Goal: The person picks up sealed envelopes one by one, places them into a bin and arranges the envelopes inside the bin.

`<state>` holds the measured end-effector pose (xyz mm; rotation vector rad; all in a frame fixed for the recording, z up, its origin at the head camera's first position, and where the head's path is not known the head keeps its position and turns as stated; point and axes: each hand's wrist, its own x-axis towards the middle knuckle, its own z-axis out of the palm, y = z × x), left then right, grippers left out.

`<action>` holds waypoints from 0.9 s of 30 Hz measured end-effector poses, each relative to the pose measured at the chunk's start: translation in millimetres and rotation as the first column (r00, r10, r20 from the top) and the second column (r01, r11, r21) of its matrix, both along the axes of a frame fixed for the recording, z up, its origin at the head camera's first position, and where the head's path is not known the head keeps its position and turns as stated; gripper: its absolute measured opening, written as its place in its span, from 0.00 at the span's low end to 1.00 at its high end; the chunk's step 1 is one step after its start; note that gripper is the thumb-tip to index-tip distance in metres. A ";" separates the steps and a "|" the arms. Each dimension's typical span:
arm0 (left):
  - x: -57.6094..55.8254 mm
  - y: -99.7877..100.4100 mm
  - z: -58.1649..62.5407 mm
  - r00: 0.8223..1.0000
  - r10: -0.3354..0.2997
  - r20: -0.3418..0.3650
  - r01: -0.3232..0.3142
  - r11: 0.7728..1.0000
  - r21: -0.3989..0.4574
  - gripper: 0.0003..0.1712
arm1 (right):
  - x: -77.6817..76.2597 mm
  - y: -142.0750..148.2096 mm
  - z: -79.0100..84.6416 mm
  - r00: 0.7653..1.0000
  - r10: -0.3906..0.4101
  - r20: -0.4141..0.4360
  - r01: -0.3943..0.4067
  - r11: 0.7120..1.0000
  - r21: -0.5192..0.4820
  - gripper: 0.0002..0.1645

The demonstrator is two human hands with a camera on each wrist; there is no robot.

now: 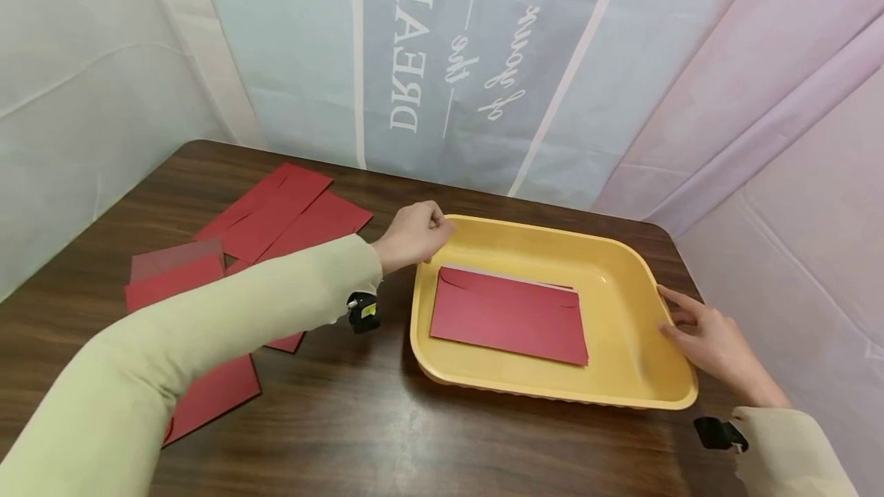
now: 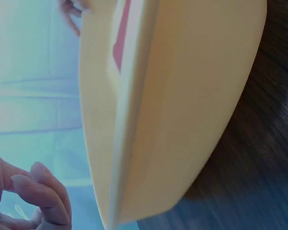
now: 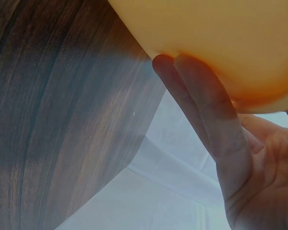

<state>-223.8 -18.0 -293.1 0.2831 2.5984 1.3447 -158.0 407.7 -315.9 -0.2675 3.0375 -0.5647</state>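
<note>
A yellow plastic basin (image 1: pixel 621 305) sits on the right half of the table, with a small stack of red envelopes (image 1: pixel 511 317) inside, slightly askew. At its far left corner is my left hand (image 1: pixel 417 235), fingers loosely curled; the left wrist view shows those fingers (image 2: pixel 43 191) apart from the rim with nothing between them. My right hand (image 1: pixel 714 343) holds the basin's right side, thumb at the rim and fingers on the outside. In the right wrist view, two long fingers (image 3: pixel 206 100) press against the outer wall; the thumb is mostly hidden there.
More red envelopes (image 1: pixel 276 205) lie scattered and overlapping on the left of the dark wood table (image 1: pixel 331 420), partly covered by my left sleeve (image 1: pixel 228 336). A translucent pinkish sleeve (image 1: pixel 176 258) lies among them. A printed cloth (image 1: pixel 483 60) hangs behind the table's far edge.
</note>
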 end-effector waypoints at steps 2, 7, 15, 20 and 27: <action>-0.6 -4.8 -1.0 1.000 0.027 -0.001 -0.027 1.000 0.011 0.12 | 0.2 0.5 -0.2 1.000 0.005 -0.017 -0.005 1.000 0.001 0.35; 0.0 -14.3 -8.1 0.996 0.085 0.001 -0.085 0.996 0.012 0.14 | -0.2 0.6 -1.2 1.000 0.009 -0.022 -0.009 1.000 0.012 0.35; 10.0 -28.3 -19.3 0.985 0.165 0.039 -0.167 0.985 0.038 0.14 | 0.7 -0.4 -2.1 1.000 0.010 -0.015 -0.010 1.000 0.004 0.35; 17.8 -39.5 -25.7 0.984 0.181 0.007 -0.181 0.984 0.002 0.12 | 1.6 -0.7 -2.5 1.000 0.010 -0.018 -0.010 1.000 -0.006 0.35; 35.0 -56.3 -43.0 0.986 0.162 -0.027 -0.164 0.983 -0.083 0.16 | 1.9 0.5 -2.7 1.000 0.004 -0.016 -0.004 1.000 0.005 0.35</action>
